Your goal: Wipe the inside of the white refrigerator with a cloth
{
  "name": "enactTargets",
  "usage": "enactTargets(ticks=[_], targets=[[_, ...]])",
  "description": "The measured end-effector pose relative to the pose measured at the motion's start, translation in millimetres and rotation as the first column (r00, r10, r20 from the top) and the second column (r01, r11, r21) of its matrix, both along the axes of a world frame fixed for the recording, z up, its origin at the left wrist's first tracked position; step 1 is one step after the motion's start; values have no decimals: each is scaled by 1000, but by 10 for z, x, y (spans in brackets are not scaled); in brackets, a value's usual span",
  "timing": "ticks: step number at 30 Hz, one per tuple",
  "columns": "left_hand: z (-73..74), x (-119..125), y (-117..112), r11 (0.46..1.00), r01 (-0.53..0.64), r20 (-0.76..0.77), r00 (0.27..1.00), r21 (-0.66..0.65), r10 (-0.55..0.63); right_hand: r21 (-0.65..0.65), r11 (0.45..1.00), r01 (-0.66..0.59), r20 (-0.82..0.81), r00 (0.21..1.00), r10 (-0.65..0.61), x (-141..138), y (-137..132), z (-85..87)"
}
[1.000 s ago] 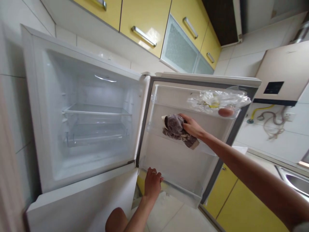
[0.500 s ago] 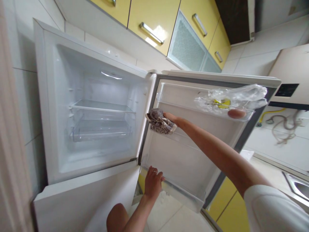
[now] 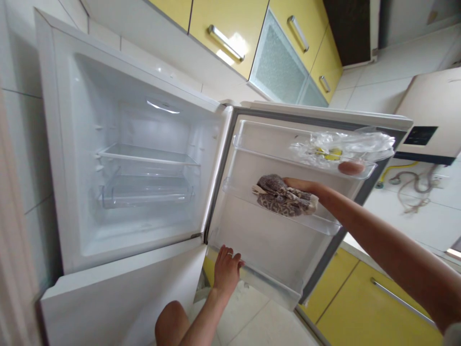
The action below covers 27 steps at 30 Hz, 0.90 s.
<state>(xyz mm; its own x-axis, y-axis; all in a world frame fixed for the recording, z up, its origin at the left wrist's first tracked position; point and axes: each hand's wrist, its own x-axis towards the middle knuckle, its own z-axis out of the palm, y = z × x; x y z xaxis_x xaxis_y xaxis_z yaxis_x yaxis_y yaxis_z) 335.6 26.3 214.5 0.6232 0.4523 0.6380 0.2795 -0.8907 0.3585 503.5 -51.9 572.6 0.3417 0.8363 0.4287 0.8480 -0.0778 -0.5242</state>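
A brown and cream patterned cloth (image 3: 284, 199) is bunched in my right hand (image 3: 300, 184), at the middle shelf (image 3: 326, 225) of the open refrigerator door (image 3: 266, 240). The cloth covers part of that shelf and hides most of my fingers. Lower down, my left hand (image 3: 226, 271), with a ring on one finger, has its fingers curled over the rim of the clear bottom door shelf (image 3: 270, 284). To the left, the refrigerator compartment (image 3: 144, 125) stands open, with a glass shelf (image 3: 147, 154) and a clear drawer (image 3: 151, 197) inside.
The top door shelf (image 3: 266, 139) bears a crumpled clear plastic bag (image 3: 353, 144) and a reddish-brown rounded object (image 3: 351, 167). Yellow cabinets (image 3: 230, 29) hang above the refrigerator. A water heater (image 3: 435, 110) with hoses is on the right. My knee (image 3: 171, 322) is below.
My right hand has moved the cloth rightward along the middle door shelf, away from the hinge side. My left hand stays at the bottom shelf's rim. The view has shifted slightly.
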Motion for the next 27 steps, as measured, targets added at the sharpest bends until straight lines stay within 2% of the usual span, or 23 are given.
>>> enactTargets(ticks=[3,5,7,10,12,14,17,19,21,24,27], targets=[[8,-12,-4,1000,-2,-7,1000,-2,2,-182,983,21,-59,998,-32,31,-268,-4],[14,-15,-5,1000,-3,-17,1000,-9,3,-209,976,59,-26,997,-66,59,-437,6],[19,-13,-6,1000,6,-26,1000,-21,-6,-166,978,124,138,985,-102,91,-597,24],[35,-11,-13,998,23,-27,999,-51,-24,-5,989,150,469,874,-131,153,-807,27],[58,-17,-22,997,25,-27,999,-75,-27,74,994,81,613,783,-109,205,-901,2],[91,-31,-36,995,27,-30,999,-100,-30,98,995,9,737,671,-79,261,-929,-33],[141,-54,-60,991,33,-33,999,-133,-38,61,998,-35,896,441,-40,317,-809,-77],[161,-61,-75,989,29,-27,999,-146,-33,30,996,-85,959,284,-5,310,-621,-94],[162,-58,-88,988,21,-22,999,-150,-25,11,988,-151,987,163,14,258,-370,-103],[129,-37,-97,988,16,-16,1000,-152,-19,7,984,-178,998,68,5,100,54,-112],[65,-7,-88,989,19,14,1000,-144,-17,4,992,-123,998,58,4,-125,455,-134]])
